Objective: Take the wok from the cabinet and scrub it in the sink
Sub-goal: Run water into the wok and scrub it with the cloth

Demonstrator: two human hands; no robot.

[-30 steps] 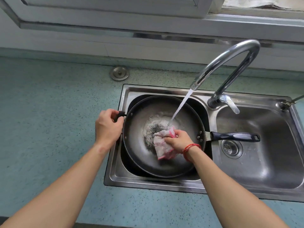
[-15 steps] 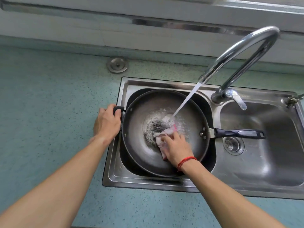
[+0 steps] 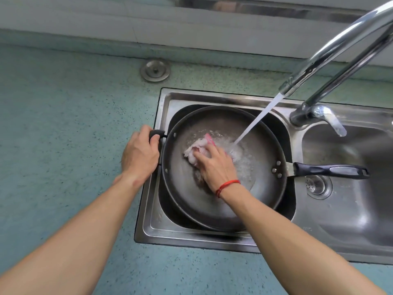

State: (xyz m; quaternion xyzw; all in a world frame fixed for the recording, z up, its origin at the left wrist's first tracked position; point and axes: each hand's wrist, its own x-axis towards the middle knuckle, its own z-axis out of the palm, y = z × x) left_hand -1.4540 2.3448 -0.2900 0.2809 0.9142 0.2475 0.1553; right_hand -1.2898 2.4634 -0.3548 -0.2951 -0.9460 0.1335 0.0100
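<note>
Wet cloth (image 3: 196, 151) under right hand (image 3: 214, 165); left hand (image 3: 139, 155) clasps wok (image 3: 212, 201) handle.

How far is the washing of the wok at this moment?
Done: the wok is out of the cabinet and sits in the left basin of the sink. In hand: the left hand holds its small side handle, the right hand presses a cloth on the bottom, under running water. Left: more scrubbing; whether dirt remains cannot be told.

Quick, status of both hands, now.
Left hand: closed around the wok's small side handle.
Right hand: pressing the cloth into the wok.
</note>
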